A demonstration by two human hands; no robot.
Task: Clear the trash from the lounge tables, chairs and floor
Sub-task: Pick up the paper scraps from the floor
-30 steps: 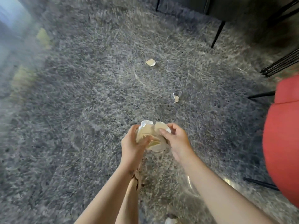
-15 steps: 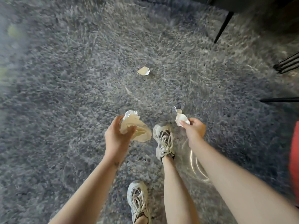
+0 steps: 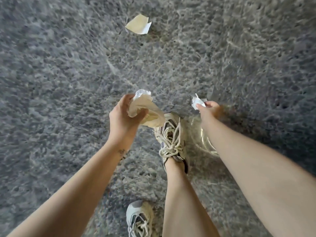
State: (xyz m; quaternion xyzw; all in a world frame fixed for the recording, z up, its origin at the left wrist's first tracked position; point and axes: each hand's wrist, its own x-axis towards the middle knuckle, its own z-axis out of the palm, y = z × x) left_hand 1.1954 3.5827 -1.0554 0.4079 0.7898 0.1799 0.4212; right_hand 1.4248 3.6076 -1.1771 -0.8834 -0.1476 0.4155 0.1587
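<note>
Both hands reach down: left [image 3: 122, 117] grips crumpled paper [image 3: 145, 108], right [image 3: 209, 111] pinches scrap [image 3: 197, 102]

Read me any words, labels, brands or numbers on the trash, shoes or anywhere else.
None readable.
Paper wad in the left hand: no print shows.
White scrap pinched by the right hand: no print shows.
Tan scrap on the carpet: no print shows.
Sneakers: no legible brand.
Dark mark on left wrist: too small to read.

We see L hand [image 3: 122, 117] gripping paper wad [image 3: 145, 108], R hand [image 3: 209, 111] pinching scrap [image 3: 197, 101]; loose paper piece [image 3: 138, 24] on carpet [image 3: 51, 82], frame top.
</note>
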